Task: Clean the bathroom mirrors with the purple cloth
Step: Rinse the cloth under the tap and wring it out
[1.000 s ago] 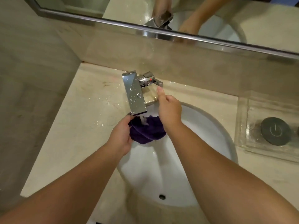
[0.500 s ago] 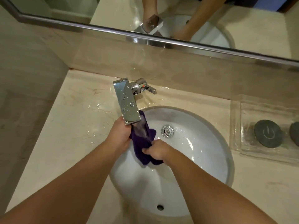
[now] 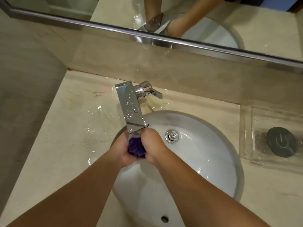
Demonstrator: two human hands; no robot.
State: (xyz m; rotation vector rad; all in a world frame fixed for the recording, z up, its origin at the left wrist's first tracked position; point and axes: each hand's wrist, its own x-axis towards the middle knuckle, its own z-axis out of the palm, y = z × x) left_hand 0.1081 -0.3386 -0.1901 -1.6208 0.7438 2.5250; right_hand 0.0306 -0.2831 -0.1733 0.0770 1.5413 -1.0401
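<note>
Both our left hand (image 3: 122,151) and right hand (image 3: 153,145) curl tightly round the purple cloth (image 3: 136,147), bunched under the tap (image 3: 131,108) at ten o'clock of the sink (image 3: 213,161), so we judge the wetting underway and the mirror (image 3: 246,30) at twelve o'clock not yet wiped.

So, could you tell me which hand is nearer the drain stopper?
Right. The right hand is beside the drain stopper, gripping the purple cloth; the left hand grips its other side, farther off.
</note>
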